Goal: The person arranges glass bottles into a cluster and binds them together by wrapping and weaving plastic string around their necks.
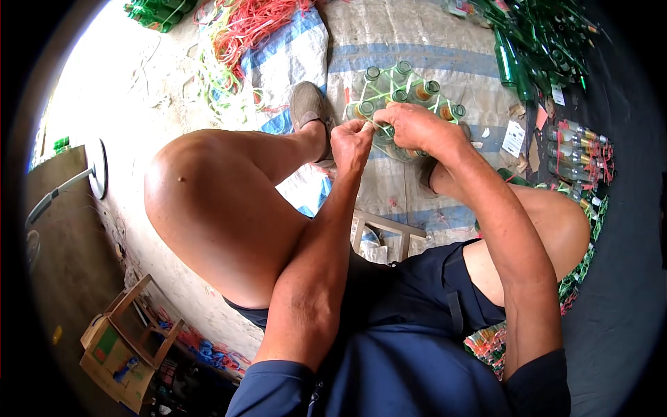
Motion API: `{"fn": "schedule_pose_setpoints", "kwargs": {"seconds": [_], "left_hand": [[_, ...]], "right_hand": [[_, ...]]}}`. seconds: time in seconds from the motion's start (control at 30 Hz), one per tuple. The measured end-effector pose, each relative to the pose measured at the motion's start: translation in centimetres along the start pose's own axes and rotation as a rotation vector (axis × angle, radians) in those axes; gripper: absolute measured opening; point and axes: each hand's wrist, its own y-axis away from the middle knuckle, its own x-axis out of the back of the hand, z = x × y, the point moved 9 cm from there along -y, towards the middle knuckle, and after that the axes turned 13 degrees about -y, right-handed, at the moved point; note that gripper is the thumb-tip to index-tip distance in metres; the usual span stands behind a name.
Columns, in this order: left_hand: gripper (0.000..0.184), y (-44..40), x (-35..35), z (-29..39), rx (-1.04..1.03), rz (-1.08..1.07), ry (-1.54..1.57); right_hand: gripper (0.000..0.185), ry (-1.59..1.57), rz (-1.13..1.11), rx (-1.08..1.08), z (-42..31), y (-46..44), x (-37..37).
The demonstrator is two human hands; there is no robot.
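A bundle of several clear glass bottles (399,95) stands upright on the striped sheet between my feet, with pale green strapping (379,92) wound around and between the bottle necks. At the bundle's near edge, my left hand (351,142) is closed in a pinch, its fingertips almost touching those of my right hand. My right hand (410,125) reaches over the near bottles, fingers also pinched together. Both seem to hold the green strapping, though the piece between the fingertips is very small. My right hand hides part of the near bottles.
Red and green strapping (243,35) lies in a heap at the upper left. Loose green bottles (535,52) are piled at the upper right, above bundled clear bottles (580,153). A wooden stool (385,226) is beneath me; a fan (97,169) stands at left.
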Motion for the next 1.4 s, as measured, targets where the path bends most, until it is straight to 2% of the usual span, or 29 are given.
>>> {"fn": "schedule_pose_setpoints", "kwargs": {"seconds": [0.17, 0.27, 0.47, 0.57, 0.77, 1.07, 1.27, 1.4], "left_hand": [[0.037, 0.3, 0.7, 0.9, 0.008, 0.041, -0.042], [0.039, 0.1, 0.4, 0.8, 0.021, 0.024, -0.028], [0.046, 0.4, 0.3, 1.6, -0.007, 0.012, -0.014], [0.048, 0.4, 0.5, 2.3, -0.041, 0.003, -0.120], [0.045, 0.6, 0.3, 2.9, -0.078, -0.074, -0.118], [0.029, 1.3, -0.1, 3.8, -0.126, -0.130, 0.063], [0.025, 1.3, -0.4, 3.4, -0.115, -0.139, 0.120], [0.025, 1.5, -0.5, 3.6, -0.116, -0.140, 0.157]], "right_hand": [[0.018, 0.279, 0.090, 0.158, -3.0, 1.2, 1.5], [0.016, 0.332, 0.136, 0.181, -3.1, 1.2, 1.5], [0.015, 0.504, 0.216, 0.280, -3.7, 1.9, 1.9], [0.018, 0.571, 0.183, 0.264, -3.3, 1.6, 2.1], [0.013, 0.467, 0.284, 0.287, -3.2, 2.6, 3.7], [0.019, 0.481, 0.221, 0.151, -2.6, 1.8, 5.6], [0.023, 0.374, 0.184, 0.124, -2.4, 2.2, 6.7], [0.017, 0.338, 0.234, 0.138, -2.5, 2.2, 7.4]]}}
